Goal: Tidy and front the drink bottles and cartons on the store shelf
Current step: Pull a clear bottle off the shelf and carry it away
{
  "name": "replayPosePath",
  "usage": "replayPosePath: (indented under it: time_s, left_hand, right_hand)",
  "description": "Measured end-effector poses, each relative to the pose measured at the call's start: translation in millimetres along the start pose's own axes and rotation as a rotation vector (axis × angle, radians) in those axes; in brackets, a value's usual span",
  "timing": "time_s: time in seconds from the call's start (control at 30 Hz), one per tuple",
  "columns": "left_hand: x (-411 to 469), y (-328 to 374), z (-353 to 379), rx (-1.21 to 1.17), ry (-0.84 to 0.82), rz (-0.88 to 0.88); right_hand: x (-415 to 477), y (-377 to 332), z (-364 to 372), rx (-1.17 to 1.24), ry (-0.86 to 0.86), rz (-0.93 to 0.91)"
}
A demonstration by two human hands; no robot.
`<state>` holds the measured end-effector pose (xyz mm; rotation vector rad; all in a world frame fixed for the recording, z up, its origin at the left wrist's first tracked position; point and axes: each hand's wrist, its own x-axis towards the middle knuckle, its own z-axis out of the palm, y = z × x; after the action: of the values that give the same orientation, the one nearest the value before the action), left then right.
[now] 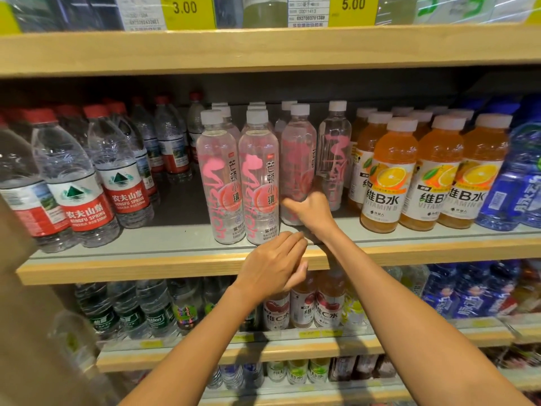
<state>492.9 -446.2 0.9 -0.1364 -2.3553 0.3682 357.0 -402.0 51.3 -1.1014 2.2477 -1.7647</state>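
Pink-printed clear bottles with white caps stand mid-shelf. Two of them (216, 177) (259, 177) sit at the front with their labels facing out. A third pink bottle (297, 159) stands slightly further back and looks blurred. My right hand (311, 213) reaches onto the shelf and grips this third bottle low down, thumb across its front. A fourth pink bottle (335, 150) stands behind and to the right, its label turned away. My left hand (272, 266) hovers in front of the wooden shelf edge (146, 269), fingers relaxed and holding nothing.
Red-capped water bottles (85, 183) fill the shelf's left side. Orange vitamin drink bottles (389, 177) stand to the right, with blue bottles (515, 177) beyond them. Bare shelf shows between the water and pink bottles. The shelf below holds more bottles (304, 309); yellow price tags (187, 10) hang above.
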Motion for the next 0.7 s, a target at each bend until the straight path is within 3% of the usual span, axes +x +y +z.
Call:
replayPosePath:
  time_s: [0.2, 0.4, 0.47, 0.6, 0.7]
  left_hand:
    - [3, 9, -24, -0.282, -0.075, -0.262]
    - [36, 16, -67, -0.947, 0.269, -0.882]
    - [54, 13, -82, -1.103, 0.333, -0.945]
    - [87, 7, -102, -1.299, 0.308, -1.036]
    - [96, 1, -112, -1.330, 0.368, -1.047]
  right_hand:
    - [-8, -12, -31, 0.097, 0.006, -0.082]
    - [-41, -38, -56, 0.185, -0.063, -0.142]
    - [-57, -41, -57, 0.225, -0.115, -0.149]
    - [-89, -43, -50, 0.268, -0.227, -0.149]
    - [-110, -42, -42, 0.278, -0.271, -0.154]
